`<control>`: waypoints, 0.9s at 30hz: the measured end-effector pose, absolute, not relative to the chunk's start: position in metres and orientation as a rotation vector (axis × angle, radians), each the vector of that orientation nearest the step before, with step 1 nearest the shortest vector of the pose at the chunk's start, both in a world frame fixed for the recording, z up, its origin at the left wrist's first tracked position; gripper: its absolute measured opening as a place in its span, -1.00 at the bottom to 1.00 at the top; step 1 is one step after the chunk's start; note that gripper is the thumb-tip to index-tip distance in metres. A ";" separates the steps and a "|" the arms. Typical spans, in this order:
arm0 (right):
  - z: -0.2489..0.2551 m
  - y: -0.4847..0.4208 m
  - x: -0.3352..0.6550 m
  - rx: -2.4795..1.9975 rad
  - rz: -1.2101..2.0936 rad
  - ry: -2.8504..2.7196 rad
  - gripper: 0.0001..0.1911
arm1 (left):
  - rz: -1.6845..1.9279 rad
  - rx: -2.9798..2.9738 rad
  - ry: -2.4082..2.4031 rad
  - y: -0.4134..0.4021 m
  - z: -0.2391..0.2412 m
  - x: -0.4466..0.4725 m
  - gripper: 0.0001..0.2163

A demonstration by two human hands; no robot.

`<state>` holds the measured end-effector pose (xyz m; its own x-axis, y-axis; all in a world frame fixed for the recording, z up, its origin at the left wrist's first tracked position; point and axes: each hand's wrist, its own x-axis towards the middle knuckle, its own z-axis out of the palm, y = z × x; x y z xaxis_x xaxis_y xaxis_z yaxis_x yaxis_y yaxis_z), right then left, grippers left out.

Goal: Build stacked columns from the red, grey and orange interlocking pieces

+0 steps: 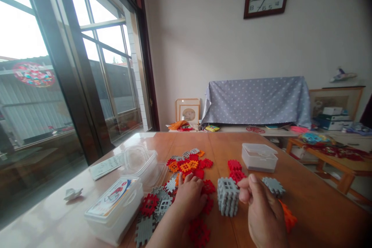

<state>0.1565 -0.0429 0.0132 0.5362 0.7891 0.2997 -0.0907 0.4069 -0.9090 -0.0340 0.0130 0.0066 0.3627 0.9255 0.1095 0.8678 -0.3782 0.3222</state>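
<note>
My left hand rests palm down, fingers apart, on a loose pile of interlocking plastic building pieces. Among these are an orange window piece, a red window piece and a grey ridged piece. To the right of the pile, a grey block of notched pieces stands upright with a window piece on top. My right hand is closed in a pinch just beside that block's right edge. Whatever is between its fingers, if anything, is hidden. Behind the block are red pieces.
A lidded clear box with a printed label and clear containers stand left. A small clear box sits at the back right. Grey pieces and orange pieces lie beyond my right hand. Crumpled paper lies far left.
</note>
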 end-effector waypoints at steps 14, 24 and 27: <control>0.034 -0.020 0.209 -0.794 0.686 -0.447 -0.63 | 0.577 2.222 1.328 0.006 0.013 -0.028 -0.50; 0.016 -0.007 0.199 -0.961 0.751 -0.508 -0.53 | 0.461 2.243 1.249 0.001 0.016 -0.011 0.00; 0.013 -0.006 0.198 -1.040 0.809 -0.502 -0.47 | 0.440 2.289 1.262 0.001 0.016 -0.003 0.05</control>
